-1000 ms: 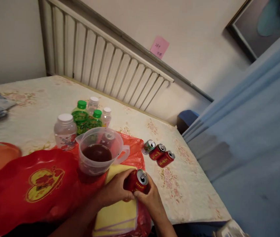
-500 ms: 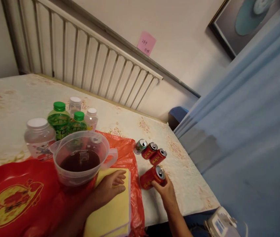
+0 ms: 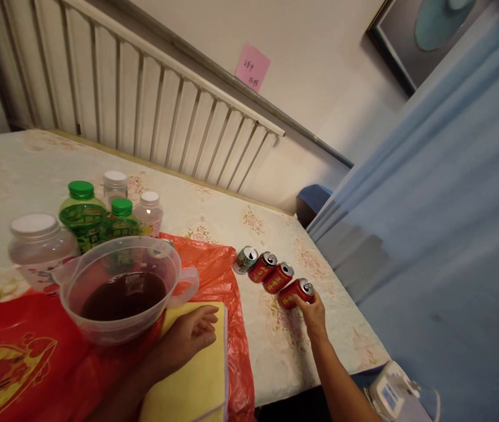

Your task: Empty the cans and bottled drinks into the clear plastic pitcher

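Right hand point(image 3: 315, 313) is gripping nearest red can point(image 3: 290, 295), five o'clock, half-open left hand point(image 3: 191, 331) is holding nothing, seven o'clock

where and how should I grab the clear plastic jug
Probably best by its handle, coming from the right: it juts out on that side, opposite the spout. The jug stands upright with dark liquid in it, so a firm, level hold seems wise.

Red can point(image 3: 290, 295) gripped by right fingers point(image 3: 306, 306): glossy printed metal. Yellow cloth point(image 3: 190, 381) below left fingers point(image 3: 208, 323): matt. Red sheet point(image 3: 238, 346) right of left fingers: thin plastic, crinkled, shiny. Jug point(image 3: 115, 333) left of them: smooth translucent plastic.
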Demonstrator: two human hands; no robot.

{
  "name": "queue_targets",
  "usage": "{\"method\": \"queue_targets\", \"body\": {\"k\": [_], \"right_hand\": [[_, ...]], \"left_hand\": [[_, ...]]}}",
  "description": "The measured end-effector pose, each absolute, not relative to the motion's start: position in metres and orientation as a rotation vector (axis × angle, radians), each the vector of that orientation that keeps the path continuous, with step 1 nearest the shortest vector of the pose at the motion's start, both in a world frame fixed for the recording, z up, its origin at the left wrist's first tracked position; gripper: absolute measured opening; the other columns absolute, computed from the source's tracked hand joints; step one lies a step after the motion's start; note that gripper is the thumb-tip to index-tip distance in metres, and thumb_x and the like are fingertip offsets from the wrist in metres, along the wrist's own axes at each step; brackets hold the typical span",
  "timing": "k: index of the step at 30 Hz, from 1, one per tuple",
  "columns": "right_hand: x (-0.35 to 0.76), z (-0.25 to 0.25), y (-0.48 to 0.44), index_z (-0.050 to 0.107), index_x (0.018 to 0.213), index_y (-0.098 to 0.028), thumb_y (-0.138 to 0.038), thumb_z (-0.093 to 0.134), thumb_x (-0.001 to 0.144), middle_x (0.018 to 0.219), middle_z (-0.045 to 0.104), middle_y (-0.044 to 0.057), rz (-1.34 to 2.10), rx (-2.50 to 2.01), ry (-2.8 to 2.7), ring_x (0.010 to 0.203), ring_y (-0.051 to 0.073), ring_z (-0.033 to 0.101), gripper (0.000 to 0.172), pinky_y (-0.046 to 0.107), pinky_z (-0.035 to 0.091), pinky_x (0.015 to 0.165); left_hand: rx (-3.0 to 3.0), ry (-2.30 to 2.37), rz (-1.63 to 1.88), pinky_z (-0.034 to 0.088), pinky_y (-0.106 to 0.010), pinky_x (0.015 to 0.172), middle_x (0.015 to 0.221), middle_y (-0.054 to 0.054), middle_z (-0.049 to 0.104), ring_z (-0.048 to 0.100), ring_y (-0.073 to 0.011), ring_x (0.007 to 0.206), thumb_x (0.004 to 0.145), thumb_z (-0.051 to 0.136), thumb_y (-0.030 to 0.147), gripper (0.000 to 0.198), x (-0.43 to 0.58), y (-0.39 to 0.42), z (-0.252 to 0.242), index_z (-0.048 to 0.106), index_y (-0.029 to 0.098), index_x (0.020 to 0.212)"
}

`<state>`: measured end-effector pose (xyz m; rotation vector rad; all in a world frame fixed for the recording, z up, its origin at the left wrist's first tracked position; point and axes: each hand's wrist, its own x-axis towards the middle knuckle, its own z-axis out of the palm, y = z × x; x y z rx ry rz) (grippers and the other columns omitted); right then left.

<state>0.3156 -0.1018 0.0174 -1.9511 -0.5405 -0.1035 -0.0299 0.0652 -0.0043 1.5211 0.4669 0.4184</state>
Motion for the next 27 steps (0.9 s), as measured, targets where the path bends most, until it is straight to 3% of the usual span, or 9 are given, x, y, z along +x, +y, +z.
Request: {"method": "queue_targets", "body": {"k": [6, 16, 27], "right_hand": [[0.323, 0.002, -0.094, 0.062, 0.112, -0.015, -0.045, 0.074, 0.059, 0.104, 0.072, 0.009, -0.127, -1.945, -0.558, 0.090, 0.026, 0.066, 0.062, 0.034, 0.052, 0.078], [0.304, -0.023, -0.098, 0.063, 0.087, -0.019, -0.038, 0.074, 0.056, 0.076, 0.072, 0.002, -0.087, -1.972, -0.587, 0.070, 0.024, 0.065, 0.038, 0.032, 0.051, 0.064], [0.301, -0.024, -0.095, 0.063, 0.088, -0.019, -0.041, 0.075, 0.055, 0.078, 0.073, 0.003, -0.126, -2.000, -0.543, 0.072, 0.026, 0.067, 0.042, 0.033, 0.050, 0.066]], "left_hand": [[1.513, 0.477, 0.417, 0.051, -0.039, 0.093, 0.115, -0.015, 0.067, 0.064, -0.0251, 0.101, 0.075, 0.061, 0.036, 0.054, -0.029, 0.064, -0.004, 0.055, 0.014, 0.123], [1.505, 0.501, 0.413, 0.051, -0.039, 0.093, 0.115, -0.013, 0.067, 0.064, -0.0249, 0.101, 0.073, 0.061, 0.035, 0.053, -0.029, 0.064, -0.002, 0.057, 0.016, 0.122], [1.533, 0.501, 0.432, 0.051, -0.038, 0.092, 0.112, -0.012, 0.069, 0.065, -0.0240, 0.100, 0.074, 0.060, 0.033, 0.050, -0.030, 0.064, -0.009, 0.060, 0.016, 0.121]]}}
